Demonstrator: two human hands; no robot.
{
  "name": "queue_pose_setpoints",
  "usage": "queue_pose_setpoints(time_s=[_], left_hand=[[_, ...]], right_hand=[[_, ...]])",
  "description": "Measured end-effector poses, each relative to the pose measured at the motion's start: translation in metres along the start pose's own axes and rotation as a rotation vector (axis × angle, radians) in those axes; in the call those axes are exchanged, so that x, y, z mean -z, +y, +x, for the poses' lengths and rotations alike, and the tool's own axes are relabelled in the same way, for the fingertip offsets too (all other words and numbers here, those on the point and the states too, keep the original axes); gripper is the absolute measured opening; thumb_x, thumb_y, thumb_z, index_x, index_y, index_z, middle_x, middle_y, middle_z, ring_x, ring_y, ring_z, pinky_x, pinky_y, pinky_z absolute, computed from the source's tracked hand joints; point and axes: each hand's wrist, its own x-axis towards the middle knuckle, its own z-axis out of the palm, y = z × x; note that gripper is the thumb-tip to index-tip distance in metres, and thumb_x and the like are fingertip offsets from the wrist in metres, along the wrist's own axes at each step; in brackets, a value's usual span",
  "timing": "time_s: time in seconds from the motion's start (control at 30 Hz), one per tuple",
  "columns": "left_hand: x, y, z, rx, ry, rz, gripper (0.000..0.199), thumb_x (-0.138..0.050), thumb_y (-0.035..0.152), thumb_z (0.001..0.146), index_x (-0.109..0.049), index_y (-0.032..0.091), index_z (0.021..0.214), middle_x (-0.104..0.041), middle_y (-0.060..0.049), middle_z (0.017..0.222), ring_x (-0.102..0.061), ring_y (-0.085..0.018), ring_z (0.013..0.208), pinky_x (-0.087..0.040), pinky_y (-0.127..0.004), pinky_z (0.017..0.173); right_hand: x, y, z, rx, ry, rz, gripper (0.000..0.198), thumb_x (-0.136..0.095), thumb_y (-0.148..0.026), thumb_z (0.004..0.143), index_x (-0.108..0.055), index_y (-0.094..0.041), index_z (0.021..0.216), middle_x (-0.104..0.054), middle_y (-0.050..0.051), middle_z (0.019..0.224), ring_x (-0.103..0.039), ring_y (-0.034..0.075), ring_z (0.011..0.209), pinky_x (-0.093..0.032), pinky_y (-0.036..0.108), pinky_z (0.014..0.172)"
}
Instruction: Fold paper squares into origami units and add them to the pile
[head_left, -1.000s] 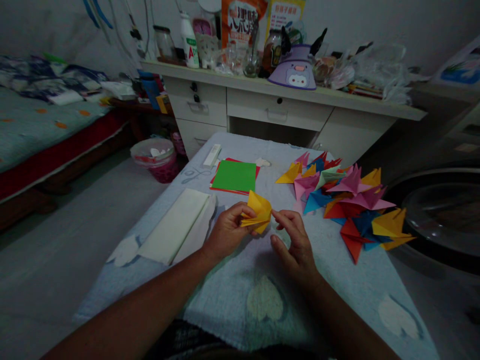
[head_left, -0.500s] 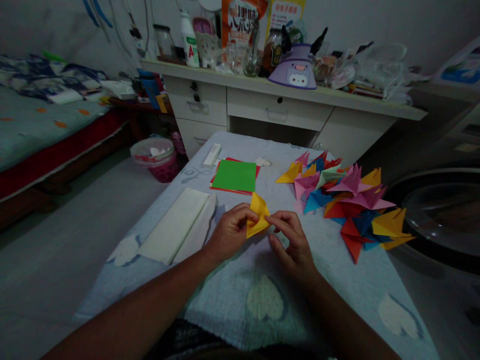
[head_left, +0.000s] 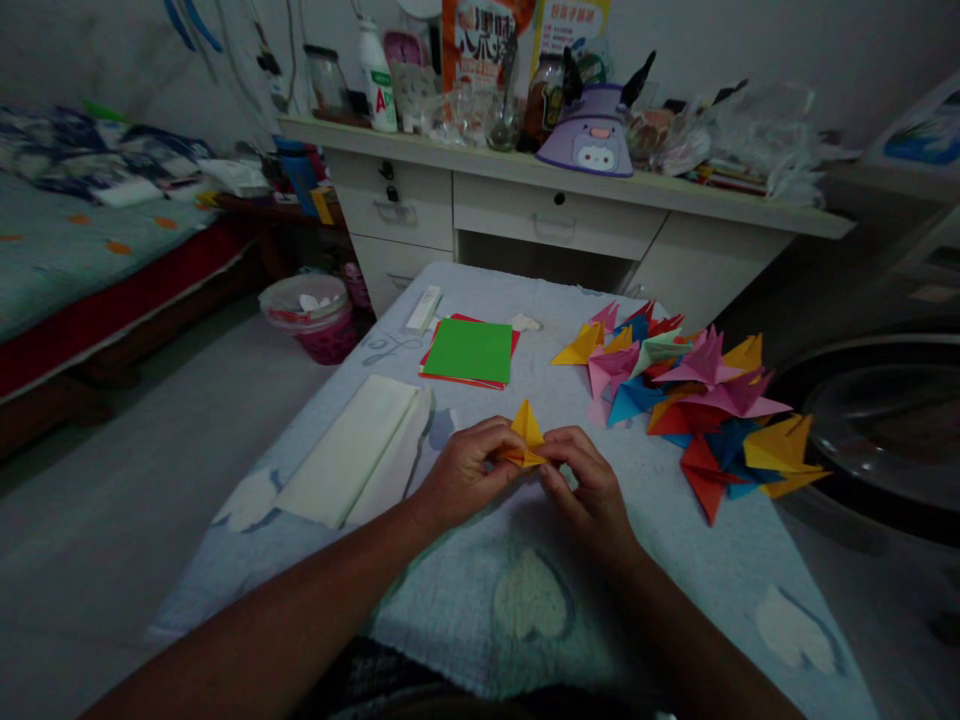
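A small folded piece of yellow origami paper [head_left: 527,425] is held between my two hands above the cloth-covered table, one point of it sticking up. My left hand [head_left: 474,462] pinches its left side between thumb and fingers. On the other side, my right hand [head_left: 587,487] grips the lower right corner with thumb and forefinger. Part of the paper is hidden behind the fingers. Beyond my hands lies a stack of square paper with a green sheet [head_left: 470,350] on top and red edges showing below. To the right is a heap of folded paper cranes [head_left: 705,385] in several colours.
A folded white sheet or packet [head_left: 349,450] lies left of my hands. Farther back rests a small white box [head_left: 424,309]. A white desk [head_left: 555,215] crowded with jars and bags stands behind the table. A pink bin [head_left: 326,340] is on the floor at left.
The yellow paper has been turned and drawn together into a narrower shape with its point up. My right thumb has closed in, and both hands are nearer each other.
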Motion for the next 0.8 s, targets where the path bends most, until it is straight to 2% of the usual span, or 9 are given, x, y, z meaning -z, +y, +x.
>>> queue_pose_setpoints(time_s=[0.13, 0.27, 0.33, 0.4, 0.47, 0.5, 0.57, 0.63, 0.8], left_hand=[[0.0006, 0.0002, -0.0009, 0.044, 0.012, 0.022, 0.003, -0.062, 0.021, 0.081, -0.061, 0.018, 0.081, -0.061, 0.000, 0.075, -0.056, -0.012, 0.070, -0.042, -0.024, 0.065], [-0.0025, -0.0031, -0.0035, 0.116, 0.047, -0.012, 0.014, -0.066, 0.025, 0.080, -0.058, 0.019, 0.089, -0.060, 0.002, 0.076, -0.055, -0.011, 0.069, -0.041, -0.023, 0.065], [-0.0041, -0.0027, -0.0038, 0.149, 0.074, -0.093, 0.033, -0.067, 0.024, 0.080, -0.053, 0.022, 0.109, -0.061, 0.003, 0.078, -0.057, -0.012, 0.070, -0.041, -0.023, 0.067], [-0.0044, -0.0007, -0.0027, 0.182, 0.096, -0.171, 0.059, -0.068, 0.023, 0.078, -0.039, 0.024, 0.130, -0.060, 0.004, 0.077, -0.058, -0.011, 0.070, -0.042, -0.023, 0.068], [-0.0029, 0.0010, -0.0008, 0.205, 0.106, -0.205, 0.070, -0.071, 0.023, 0.076, -0.036, 0.023, 0.136, -0.059, 0.005, 0.075, -0.057, -0.011, 0.068, -0.042, -0.023, 0.067], [-0.0016, 0.0013, 0.0001, 0.213, 0.099, -0.203, 0.063, -0.072, 0.025, 0.075, -0.044, 0.022, 0.131, -0.058, 0.005, 0.074, -0.056, -0.011, 0.067, -0.042, -0.022, 0.066], [0.0008, -0.0001, 0.0014, 0.235, 0.065, -0.187, 0.033, -0.072, 0.030, 0.075, -0.061, 0.017, 0.104, -0.059, 0.002, 0.072, -0.054, -0.011, 0.065, -0.041, -0.022, 0.063], [0.0022, -0.0034, 0.0016, 0.264, 0.038, -0.177, 0.022, -0.070, 0.035, 0.077, -0.063, 0.014, 0.079, -0.059, 0.000, 0.069, -0.053, -0.011, 0.064, -0.040, -0.023, 0.060], [0.0016, -0.0065, 0.0011, 0.261, 0.042, -0.236, 0.021, -0.072, 0.034, 0.077, -0.064, 0.014, 0.077, -0.059, 0.000, 0.069, -0.054, -0.012, 0.064, -0.041, -0.023, 0.059]], right_hand=[[-0.0027, 0.0033, -0.0017, -0.149, 0.092, 0.104, 0.031, -0.060, -0.025, 0.085, -0.050, -0.024, 0.114, -0.060, 0.001, 0.088, -0.057, 0.014, 0.076, -0.048, 0.028, 0.068], [-0.0007, 0.0001, 0.0004, -0.228, -0.025, 0.067, 0.012, -0.056, -0.032, 0.089, -0.059, -0.020, 0.088, -0.059, 0.000, 0.075, -0.055, 0.014, 0.069, -0.045, 0.026, 0.064], [0.0005, -0.0017, 0.0019, -0.231, -0.063, 0.037, 0.019, -0.053, -0.033, 0.091, -0.059, -0.020, 0.079, -0.058, 0.000, 0.072, -0.055, 0.014, 0.067, -0.044, 0.027, 0.063], [0.0010, -0.0024, 0.0027, -0.225, -0.066, 0.025, 0.020, -0.053, -0.034, 0.091, -0.060, -0.020, 0.078, -0.059, 0.000, 0.071, -0.055, 0.014, 0.066, -0.044, 0.027, 0.063], [0.0006, -0.0019, 0.0029, -0.217, -0.085, 0.008, 0.021, -0.052, -0.034, 0.091, -0.060, -0.020, 0.078, -0.059, 0.000, 0.071, -0.054, 0.014, 0.066, -0.043, 0.026, 0.063], [0.0002, -0.0015, 0.0028, -0.211, -0.098, -0.002, 0.021, -0.052, -0.034, 0.091, -0.060, -0.020, 0.078, -0.058, 0.000, 0.070, -0.054, 0.014, 0.065, -0.042, 0.026, 0.062], [-0.0009, -0.0009, 0.0025, -0.195, -0.130, -0.016, 0.020, -0.053, -0.033, 0.091, -0.059, -0.020, 0.078, -0.056, -0.001, 0.069, -0.052, 0.013, 0.064, -0.041, 0.026, 0.060], [-0.0020, -0.0007, 0.0022, -0.185, -0.146, -0.006, 0.018, -0.053, -0.032, 0.091, -0.059, -0.020, 0.079, -0.055, -0.001, 0.069, -0.052, 0.013, 0.063, -0.041, 0.025, 0.060], [-0.0031, 0.0008, 0.0022, -0.160, -0.159, 0.021, 0.017, -0.052, -0.033, 0.092, -0.060, -0.020, 0.083, -0.055, 0.000, 0.074, -0.053, 0.013, 0.068, -0.043, 0.026, 0.064]])
